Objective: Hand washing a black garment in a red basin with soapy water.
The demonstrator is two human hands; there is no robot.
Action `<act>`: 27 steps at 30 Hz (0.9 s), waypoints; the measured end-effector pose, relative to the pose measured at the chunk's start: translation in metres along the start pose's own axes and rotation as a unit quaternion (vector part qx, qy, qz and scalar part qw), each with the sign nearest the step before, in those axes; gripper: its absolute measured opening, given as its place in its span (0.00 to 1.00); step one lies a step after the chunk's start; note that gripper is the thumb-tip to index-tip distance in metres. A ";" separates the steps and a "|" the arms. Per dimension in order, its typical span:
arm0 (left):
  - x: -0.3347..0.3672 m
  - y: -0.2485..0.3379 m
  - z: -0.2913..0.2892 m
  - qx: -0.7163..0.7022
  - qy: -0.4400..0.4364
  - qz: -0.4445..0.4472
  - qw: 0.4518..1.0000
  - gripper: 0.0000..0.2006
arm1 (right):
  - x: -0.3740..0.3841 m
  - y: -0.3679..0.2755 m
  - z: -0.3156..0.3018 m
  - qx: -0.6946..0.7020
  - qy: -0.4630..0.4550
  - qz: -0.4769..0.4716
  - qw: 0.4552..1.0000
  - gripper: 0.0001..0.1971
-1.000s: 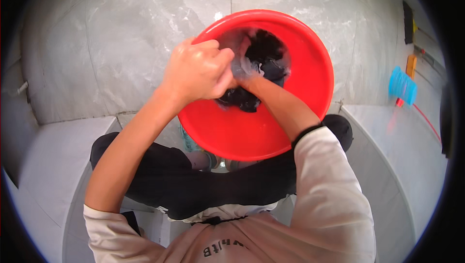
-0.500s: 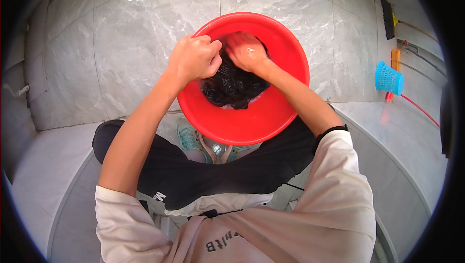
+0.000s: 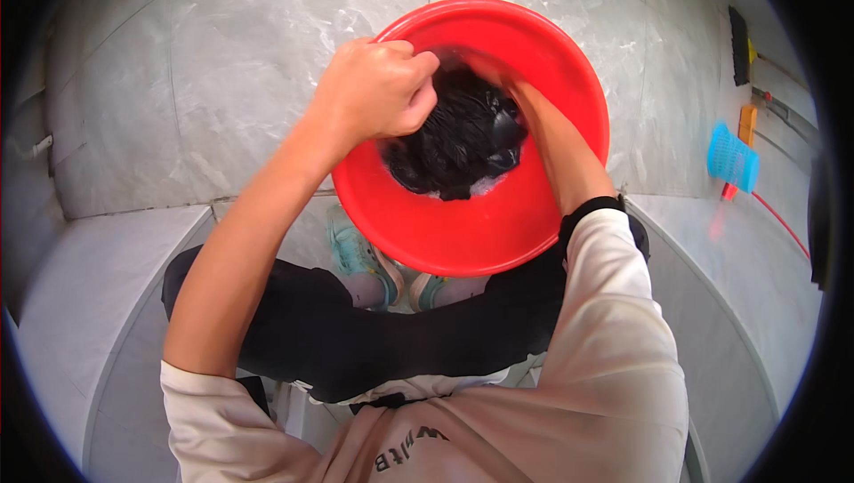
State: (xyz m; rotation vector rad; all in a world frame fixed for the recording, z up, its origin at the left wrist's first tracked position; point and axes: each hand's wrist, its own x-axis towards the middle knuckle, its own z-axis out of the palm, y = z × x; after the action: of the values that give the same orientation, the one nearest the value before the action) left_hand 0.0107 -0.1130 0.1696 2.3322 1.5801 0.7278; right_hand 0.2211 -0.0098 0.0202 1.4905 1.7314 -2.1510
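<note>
A round red basin point(image 3: 463, 247) stands in front of my knees, with a wet black cloth point(image 3: 463, 140) bunched inside it. Some whitish suds point(image 3: 487, 185) show along the cloth's near edge. My left hand point(image 3: 384, 87) is closed in a fist over the basin's left rim, gripping the cloth's left side. My right hand point(image 3: 487, 69) reaches down inside the basin at the cloth's far side. Its fingers are blurred and partly hidden by the cloth and shadow.
Teal shoes point(image 3: 360, 256) are planted just below the basin. At the right, a blue perforated basket point(image 3: 733, 158) and a black-bristled brush point(image 3: 739, 45) are by the wall. Pale ledges point(image 3: 107, 278) flank me, and grey tiles point(image 3: 258, 83) lie beyond the basin.
My right hand has gone from the top of the cloth to its far side, deeper in the basin. The left fist has shifted slightly right. The basin appears farther right in view.
</note>
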 end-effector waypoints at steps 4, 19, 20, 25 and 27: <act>0.014 0.007 0.012 -0.013 0.023 0.014 1.000 0.05 | 0.011 0.027 -0.014 -0.002 0.016 -0.017 1.000 0.17; 0.012 0.008 0.008 0.010 -0.018 -0.009 1.000 0.06 | -0.050 -0.048 0.009 0.008 0.045 0.080 0.996 0.21; 0.011 0.008 0.009 0.007 -0.025 -0.018 1.000 0.06 | -0.053 -0.045 0.009 0.021 0.033 0.038 0.999 0.22; 0.013 0.007 0.010 -0.011 0.016 0.000 1.000 0.05 | -0.076 -0.049 0.009 0.063 -0.071 0.082 0.992 0.26; 0.012 0.009 0.011 -0.017 0.011 -0.005 1.000 0.06 | -0.084 -0.045 0.018 -0.079 -0.080 -0.050 0.992 0.33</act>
State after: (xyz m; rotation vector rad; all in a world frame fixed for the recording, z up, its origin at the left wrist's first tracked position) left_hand 0.0274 -0.1042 0.1674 2.2977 1.5757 0.7729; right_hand 0.2313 -0.0494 0.1080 1.1844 1.9056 -2.0553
